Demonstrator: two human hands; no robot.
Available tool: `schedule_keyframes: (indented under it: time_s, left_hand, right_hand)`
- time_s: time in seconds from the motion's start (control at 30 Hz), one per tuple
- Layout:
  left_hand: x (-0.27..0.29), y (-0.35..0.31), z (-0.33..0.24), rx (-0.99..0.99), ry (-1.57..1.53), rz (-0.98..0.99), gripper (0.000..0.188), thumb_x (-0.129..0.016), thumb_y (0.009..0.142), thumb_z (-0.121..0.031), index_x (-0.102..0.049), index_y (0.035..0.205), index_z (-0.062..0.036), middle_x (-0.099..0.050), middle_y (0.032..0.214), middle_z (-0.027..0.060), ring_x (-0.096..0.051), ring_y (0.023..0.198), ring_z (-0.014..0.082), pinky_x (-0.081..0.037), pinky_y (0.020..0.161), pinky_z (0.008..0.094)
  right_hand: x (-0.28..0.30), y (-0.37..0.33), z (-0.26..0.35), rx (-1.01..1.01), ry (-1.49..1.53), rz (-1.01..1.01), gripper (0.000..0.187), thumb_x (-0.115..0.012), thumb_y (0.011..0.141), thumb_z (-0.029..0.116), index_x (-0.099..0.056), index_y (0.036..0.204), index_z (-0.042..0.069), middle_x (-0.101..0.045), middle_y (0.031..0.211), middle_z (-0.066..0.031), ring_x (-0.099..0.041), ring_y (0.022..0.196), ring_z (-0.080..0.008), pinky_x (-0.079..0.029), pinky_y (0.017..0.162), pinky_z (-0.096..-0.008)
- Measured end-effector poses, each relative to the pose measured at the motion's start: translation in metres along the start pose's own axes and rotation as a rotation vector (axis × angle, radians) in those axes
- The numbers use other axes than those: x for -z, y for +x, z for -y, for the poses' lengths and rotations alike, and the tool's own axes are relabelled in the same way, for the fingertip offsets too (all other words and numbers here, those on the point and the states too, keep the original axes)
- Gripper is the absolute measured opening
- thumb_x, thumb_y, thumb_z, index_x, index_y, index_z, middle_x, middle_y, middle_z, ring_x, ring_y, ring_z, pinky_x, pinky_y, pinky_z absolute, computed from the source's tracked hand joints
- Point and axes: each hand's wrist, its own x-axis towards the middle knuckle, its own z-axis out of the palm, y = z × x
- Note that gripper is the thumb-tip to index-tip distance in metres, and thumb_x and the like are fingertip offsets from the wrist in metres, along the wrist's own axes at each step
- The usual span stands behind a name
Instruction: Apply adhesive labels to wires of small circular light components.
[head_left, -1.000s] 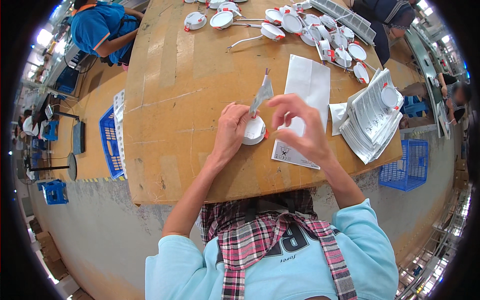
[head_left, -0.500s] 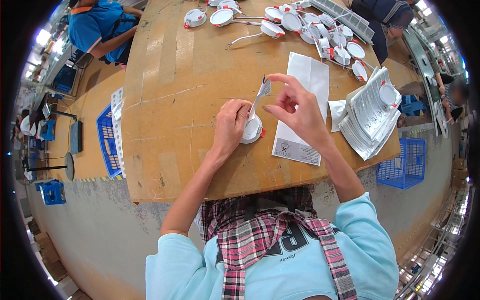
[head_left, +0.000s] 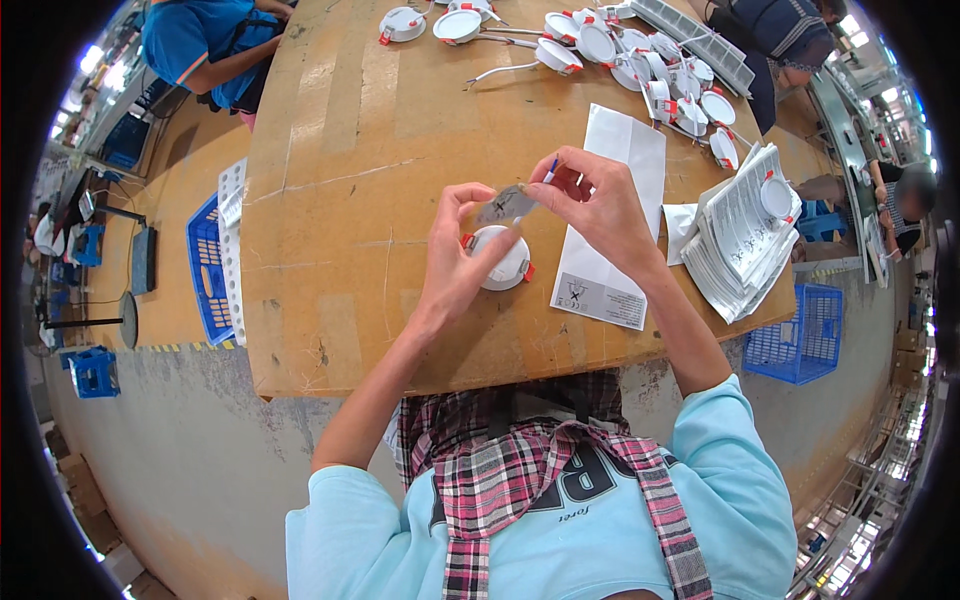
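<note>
A round white downlight (head_left: 508, 268) with red spring clips lies on the table in front of me. Its white cable rises from it, and a small grey printed label (head_left: 506, 205) hangs along that cable. Beside the light is my left hand (head_left: 452, 250), its thumb and forefinger spread around the label; whether a fingertip touches it I cannot tell. My right hand (head_left: 600, 205) pinches the cable near its blue-tipped wire end (head_left: 553, 166), close to the label's right end. Under my right forearm lies a long white paper sheet (head_left: 610, 215) with a printed lower end.
Several more downlights (head_left: 595, 43) with cables are heaped at the far right, by a white slotted tray (head_left: 690, 40). A stack of printed sheets (head_left: 735, 240) carries one downlight (head_left: 776, 198). Blue crates (head_left: 208, 270) flank the brown table (head_left: 330, 330). Co-workers stand at the far corners.
My left hand has let go of the cable's base and opened. My right hand has closed on the cable near its end, and the label now lies tilted between my hands.
</note>
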Motion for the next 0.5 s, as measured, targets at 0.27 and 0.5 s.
schedule_keyframes:
  time_s: [0.27, 0.5]
  left_hand:
    - [0.013, 0.021, 0.014, 0.166, -0.147, 0.012, 0.022, -0.059, 0.092, -0.018, -0.061, 0.102, 0.0013, -0.063, 0.091, 0.007, -0.056, 0.096, 0.0141, -0.041, 0.092, 0.0315]
    - [0.016, 0.056, 0.023, 0.283, -0.528, 0.086, 0.045, -0.041, 0.1, -0.03, -0.039, 0.13, 0.0047, -0.055, 0.12, 0.0164, -0.055, 0.113, 0.0235, -0.041, 0.1, 0.0354]
  right_hand:
    - [-0.001, -0.002, -0.006, 0.012, -0.023, 0.0, 0.014, -0.072, 0.079, 0.011, -0.063, 0.082, 0.001, -0.058, 0.067, -0.0025, -0.048, 0.055, -0.0086, -0.04, 0.052, -0.0244]
    - [0.0, -0.002, -0.012, 0.132, 0.035, 0.032, 0.013, -0.072, 0.077, 0.006, -0.06, 0.081, 0.001, -0.059, 0.077, -0.0034, -0.054, 0.067, -0.011, -0.045, 0.063, -0.0256]
